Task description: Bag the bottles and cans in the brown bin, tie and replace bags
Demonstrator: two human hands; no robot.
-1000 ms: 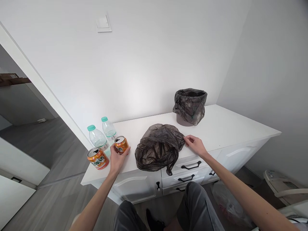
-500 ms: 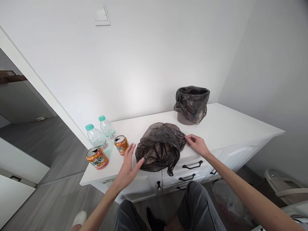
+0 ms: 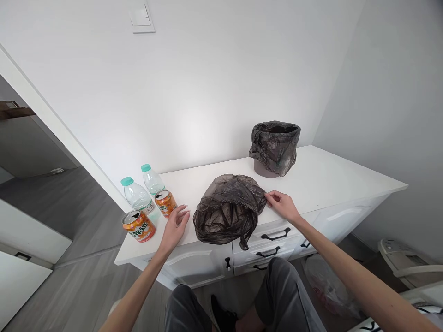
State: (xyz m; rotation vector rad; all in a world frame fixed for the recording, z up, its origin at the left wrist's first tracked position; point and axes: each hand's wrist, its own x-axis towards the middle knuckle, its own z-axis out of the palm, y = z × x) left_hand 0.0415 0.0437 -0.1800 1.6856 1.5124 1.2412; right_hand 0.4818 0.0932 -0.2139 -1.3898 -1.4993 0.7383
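Observation:
A black plastic garbage bag [image 3: 226, 216], with its mouth facing me, lies crumpled near the front edge of the white cabinet top. My right hand [image 3: 282, 205] pinches the bag's right side between thumb and fingers. To the left of the bag is my left hand [image 3: 176, 226], fingers apart and holding nothing. Its fingertips are beside the rear orange soda can [image 3: 166, 204]; whether they touch it I cannot tell. A second orange can [image 3: 139, 226] stands farther left and closer to me. Both cans are upright with opened tops.
Two clear bottles with green caps, a front one [image 3: 136, 193] and a rear one [image 3: 152, 180], stand behind the cans. A bin lined with a black bag [image 3: 275, 147] is at the back by the wall. Drawers and handles [image 3: 276, 234] line the cabinet front below.
My left hand has moved left, away from the bag's mouth. The rear can has shifted left toward the bottles. My right hand keeps its pinch on the bag.

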